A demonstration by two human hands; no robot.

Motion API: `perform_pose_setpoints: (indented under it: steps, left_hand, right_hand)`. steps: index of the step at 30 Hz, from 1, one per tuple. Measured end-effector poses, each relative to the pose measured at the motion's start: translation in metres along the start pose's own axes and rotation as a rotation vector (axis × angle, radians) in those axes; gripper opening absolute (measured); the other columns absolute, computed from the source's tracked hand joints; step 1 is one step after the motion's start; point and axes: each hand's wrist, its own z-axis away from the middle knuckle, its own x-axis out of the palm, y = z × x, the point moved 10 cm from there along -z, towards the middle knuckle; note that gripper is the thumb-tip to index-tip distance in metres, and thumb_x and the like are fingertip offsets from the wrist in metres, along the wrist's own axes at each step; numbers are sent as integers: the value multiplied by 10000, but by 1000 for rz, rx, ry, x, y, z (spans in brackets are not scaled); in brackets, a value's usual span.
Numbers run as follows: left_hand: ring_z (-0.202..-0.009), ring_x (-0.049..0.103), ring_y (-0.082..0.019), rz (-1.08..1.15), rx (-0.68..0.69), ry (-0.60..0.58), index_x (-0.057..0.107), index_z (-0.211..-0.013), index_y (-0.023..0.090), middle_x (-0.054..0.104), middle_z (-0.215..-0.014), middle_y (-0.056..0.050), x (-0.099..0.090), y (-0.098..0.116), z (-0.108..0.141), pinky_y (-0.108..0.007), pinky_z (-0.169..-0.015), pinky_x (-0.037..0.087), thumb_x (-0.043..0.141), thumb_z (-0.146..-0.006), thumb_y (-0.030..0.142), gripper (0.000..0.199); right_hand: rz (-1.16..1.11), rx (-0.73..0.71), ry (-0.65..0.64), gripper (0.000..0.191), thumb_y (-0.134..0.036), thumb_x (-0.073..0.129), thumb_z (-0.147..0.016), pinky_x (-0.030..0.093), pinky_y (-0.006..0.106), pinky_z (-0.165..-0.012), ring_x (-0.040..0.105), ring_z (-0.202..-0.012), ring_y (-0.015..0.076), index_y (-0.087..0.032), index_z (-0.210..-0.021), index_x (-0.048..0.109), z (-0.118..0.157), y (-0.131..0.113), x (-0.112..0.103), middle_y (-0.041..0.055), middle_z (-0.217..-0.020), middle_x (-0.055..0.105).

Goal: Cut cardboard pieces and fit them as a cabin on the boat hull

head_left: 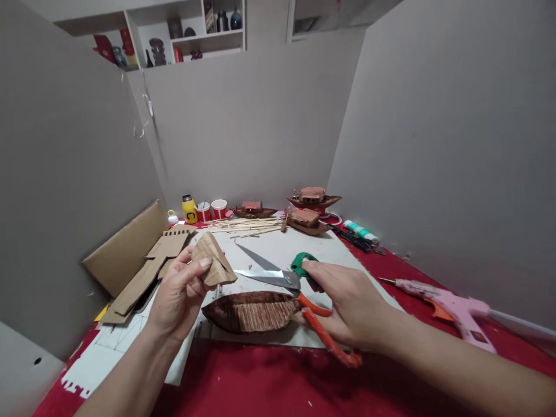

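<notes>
My left hand (176, 298) pinches a small folded piece of brown cardboard (212, 262), thumb on its near face. In my right hand (347, 298) is a pair of scissors (289, 280) with green and orange wrapped handles. Their blades are spread apart and point left; the lower blade's tip is close to the cardboard's right edge, and whether it touches I cannot tell. Below the scissors, a brown model boat hull (256, 313) with a ribbed inside lies on the white sheet (343, 272), near my right fingers.
Finished-looking model boats (313, 197) and thin wooden sticks (247, 225) are at the back. Paper cups (219, 208) and a yellow bottle (189, 209) stand back left, cardboard sheets (125, 249) at left. A pink glue gun (447, 304) lies on the red tabletop at right.
</notes>
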Motion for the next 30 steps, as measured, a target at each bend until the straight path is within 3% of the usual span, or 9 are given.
perform_pose_setpoints:
  steps: [7,15,20,26,30]
  left_hand:
    - [-619,669,-135,27,-152,-76,662,-876,158,721,-787,-30,12,-17,7,-220,-583,559,777,-653,138,253]
    - [-685,691,-159,28,-211,-123,736,-895,158,744,-854,-64,10,-19,8,-217,-557,569,756,-655,167,241]
    - [-682,675,-147,41,-207,-115,753,-910,151,744,-861,-71,7,-19,8,-211,-570,568,745,-664,147,247]
    - [-682,681,-164,-32,-210,-187,717,-959,134,738,-879,-99,14,-20,6,-229,-594,556,743,-703,181,261]
    - [-668,683,-153,-9,-118,-134,681,-899,141,732,-826,-62,9,-12,2,-235,-638,556,774,-688,157,231]
  right_hand:
    - [148,-81,-11,438,-474,621,-780,442,351,-620,551,-685,244,-119,-1024,540,-8,-11,-1,105,-812,621]
    - [221,-122,-11,452,-533,568,-821,424,353,-634,537,-707,246,-122,-1010,548,-12,3,0,115,-831,600]
    - [260,-125,8,412,-508,556,-837,421,362,-630,553,-710,261,-120,-975,576,-10,8,-3,123,-815,608]
    - [254,-122,-8,388,-503,550,-843,429,352,-611,588,-690,258,-132,-939,608,-10,9,-5,120,-789,636]
    - [185,-71,-8,371,-489,545,-855,442,330,-592,610,-668,239,-137,-958,602,-5,13,-4,110,-787,665]
